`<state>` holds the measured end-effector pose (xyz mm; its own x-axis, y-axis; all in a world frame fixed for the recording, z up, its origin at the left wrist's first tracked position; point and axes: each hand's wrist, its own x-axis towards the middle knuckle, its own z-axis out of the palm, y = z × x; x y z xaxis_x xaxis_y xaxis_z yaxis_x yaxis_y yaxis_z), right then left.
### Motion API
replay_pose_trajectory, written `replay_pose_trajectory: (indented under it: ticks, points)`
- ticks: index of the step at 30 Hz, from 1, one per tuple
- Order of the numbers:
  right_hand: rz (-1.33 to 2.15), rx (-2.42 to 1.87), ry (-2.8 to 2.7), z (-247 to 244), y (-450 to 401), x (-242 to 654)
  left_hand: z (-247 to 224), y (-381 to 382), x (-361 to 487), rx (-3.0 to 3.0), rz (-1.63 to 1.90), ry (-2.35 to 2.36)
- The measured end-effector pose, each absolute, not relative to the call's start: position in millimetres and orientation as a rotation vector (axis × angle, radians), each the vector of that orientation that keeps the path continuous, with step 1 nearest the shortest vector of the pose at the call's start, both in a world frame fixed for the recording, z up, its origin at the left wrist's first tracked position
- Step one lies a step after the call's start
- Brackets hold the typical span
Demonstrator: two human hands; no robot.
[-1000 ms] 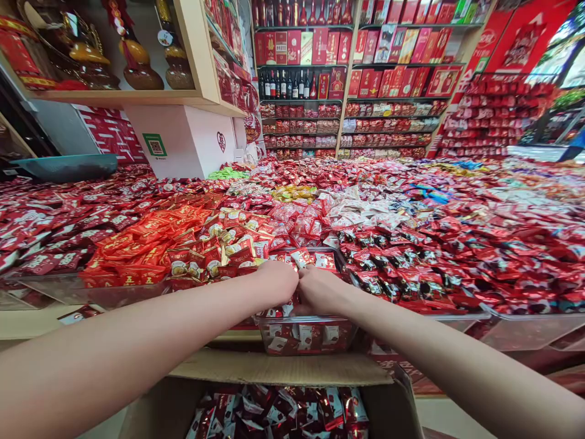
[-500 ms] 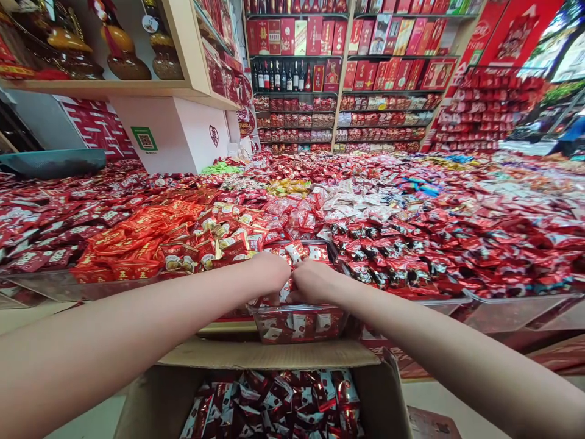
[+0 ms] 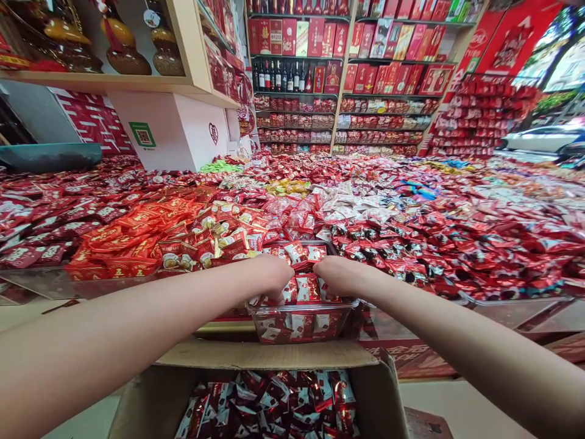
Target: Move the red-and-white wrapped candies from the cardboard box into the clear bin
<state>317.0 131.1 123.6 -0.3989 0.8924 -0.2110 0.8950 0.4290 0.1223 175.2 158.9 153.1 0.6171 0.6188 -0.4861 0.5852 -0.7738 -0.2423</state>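
Note:
My left hand (image 3: 276, 278) is in the left side of a clear plastic bin (image 3: 304, 310), its fingers curled down among wrapped candies (image 3: 307, 288) in red and white. In the bin's right side, my right hand (image 3: 333, 274) is likewise closed, knuckles up, touching the packets. Both sets of fingertips are hidden, so I cannot make out what they grip. Between the hands, several candies lie side by side in a row. Below the bin stands an open cardboard box (image 3: 269, 355) holding many similar red-and-white packets (image 3: 274, 402).
Heaps of red packets (image 3: 411, 244) spread to the right, and orange-red packets (image 3: 132, 235) lie left. A white pillar (image 3: 159, 131) and a teal basket (image 3: 50, 157) stand behind at left. Shelves with bottles (image 3: 278, 76) and red boxes rise at the back.
My hands have moved apart inside the bin, the right one shifting right. The row of candies between them now shows. A white car has come into view outside at right.

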Motion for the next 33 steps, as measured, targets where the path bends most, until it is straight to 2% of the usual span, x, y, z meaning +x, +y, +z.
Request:
replay_pose_trajectory:
  ticks: [11, 22, 27, 33]
  points:
    - [0.03, 1.509, 2.531, 116, 127, 322, 158, 161, 173, -2.782, 0.854, -0.968]
    - [0.174, 1.665, 2.677, 120, 113, 338, 152, 173, 199, -2.912, 0.35, -0.759]
    - [0.427, 1.71, 2.835, 130, 104, 344, 141, 182, 197, -2.981, 0.187, -0.71]
    - [0.849, 1.521, 2.857, 128, 97, 348, 143, 189, 196, -3.073, 0.142, -0.729]
